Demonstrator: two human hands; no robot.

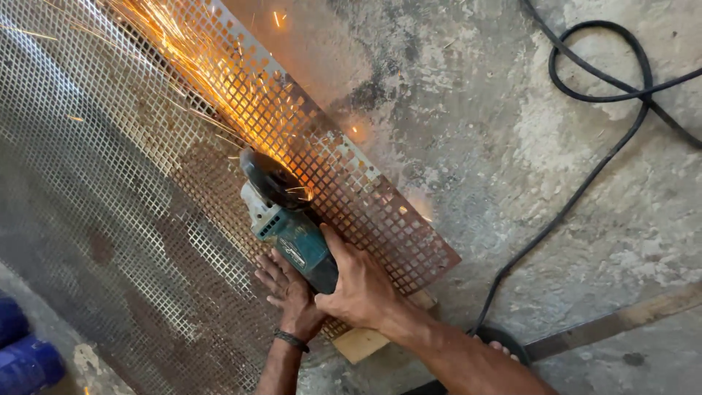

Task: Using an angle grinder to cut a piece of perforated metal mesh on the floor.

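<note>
**Grinder cutting mesh, both hands at the tool**

Nearest the camera, the right forearm comes up from the bottom edge, and the right hand is closed around the rear body of the teal grinder, fingers wrapped over its top. The grinder lies just ahead of that hand, pointing up and to the left, its dark disc guard at the far end. The disc meets the mesh sheet there, and orange sparks stream from the contact point toward the upper left.

Left hand sits just beside and below the grinder's body, on its left flank. Its fingers are spread and fairly flat; they seem to press on the mesh and touch the tool's side, though the view does not make clear whether they grip anything. A dark band circles the left wrist.

Along the mesh's right side runs a strip with larger square holes, rusty in places, lying on the concrete floor. A wooden block shows under the strip's lower corner, beneath the right wrist. A black cable loops across the floor to the right, well apart from the hands. Blue rounded objects sit at the lower left corner.
</note>
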